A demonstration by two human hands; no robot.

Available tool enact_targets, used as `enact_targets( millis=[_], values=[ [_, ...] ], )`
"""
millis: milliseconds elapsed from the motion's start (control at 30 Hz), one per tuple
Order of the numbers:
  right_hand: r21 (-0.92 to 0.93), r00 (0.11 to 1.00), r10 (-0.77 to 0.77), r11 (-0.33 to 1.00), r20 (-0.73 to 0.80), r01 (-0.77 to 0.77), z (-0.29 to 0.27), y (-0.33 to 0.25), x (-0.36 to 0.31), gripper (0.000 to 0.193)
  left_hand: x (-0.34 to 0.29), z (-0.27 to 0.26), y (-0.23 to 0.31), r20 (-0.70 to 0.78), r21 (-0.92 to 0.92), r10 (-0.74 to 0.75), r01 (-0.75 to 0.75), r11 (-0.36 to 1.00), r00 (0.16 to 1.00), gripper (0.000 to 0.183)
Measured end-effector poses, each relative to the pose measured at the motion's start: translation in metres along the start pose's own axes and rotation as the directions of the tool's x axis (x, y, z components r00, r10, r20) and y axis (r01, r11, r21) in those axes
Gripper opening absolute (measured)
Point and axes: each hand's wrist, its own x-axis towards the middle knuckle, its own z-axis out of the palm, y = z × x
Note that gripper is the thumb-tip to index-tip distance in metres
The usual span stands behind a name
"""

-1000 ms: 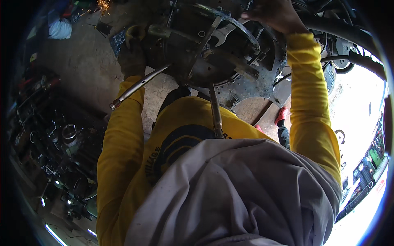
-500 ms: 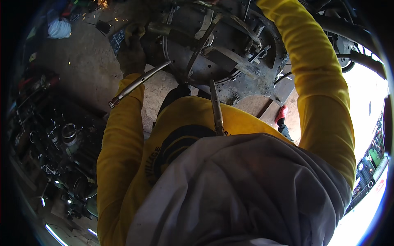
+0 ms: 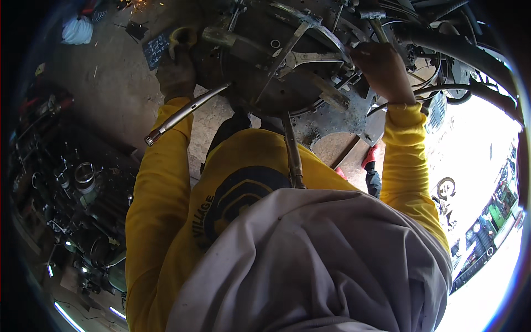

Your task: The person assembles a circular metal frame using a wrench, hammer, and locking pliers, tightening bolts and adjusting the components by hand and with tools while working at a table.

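A hammer (image 3: 378, 29) is in my right hand (image 3: 387, 74), which is closed. Its metal head is up beyond the knuckles, and my fist hides most of the handle. Below lies a large round dark metal plate (image 3: 251, 77) with curved bars (image 3: 287, 47) standing over it. A spanner-like metal piece (image 3: 312, 57) rests across the plate near my right fingers. At the plate's left side, my left hand (image 3: 177, 72) is curled beside a yellowish-brown curved piece (image 3: 191, 35). Shadow hides its grip. A metal rod (image 3: 185, 114) slants over my left forearm.
Another metal bar (image 3: 293, 149) points toward my body. Thick dark hoses (image 3: 453, 41) run at the upper right. Machine parts (image 3: 83, 182) crowd the left side. Sparks (image 3: 133, 4) fly at the upper left. A person's red shoe (image 3: 369, 157) stands beyond the plate.
My right hand has come down into view from beyond the top edge, with the hammer in it. My left hand stays beside the plate. The view has shifted slightly.
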Motion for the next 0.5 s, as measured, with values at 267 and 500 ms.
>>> enact_targets(
  millis=[267, 500],
  values=[
    [-0.005, 0.975, -0.108, 0.994, -0.197, 0.109, -0.054, 0.0, 0.084, 0.049, 0.014, 0.017, -0.028, -0.019, 0.139, 0.198, -0.193, 0.971, 0.98, 0.047],
    [-0.158, 0.82, -0.568, 0.818, -0.071, 0.553, -0.02, 0.026, 0.134, 0.049, 0.001, -0.006, 0.011, 0.01, 0.009, 0.009, -0.009, 1.0, 1.0, 0.049]
  ],
)
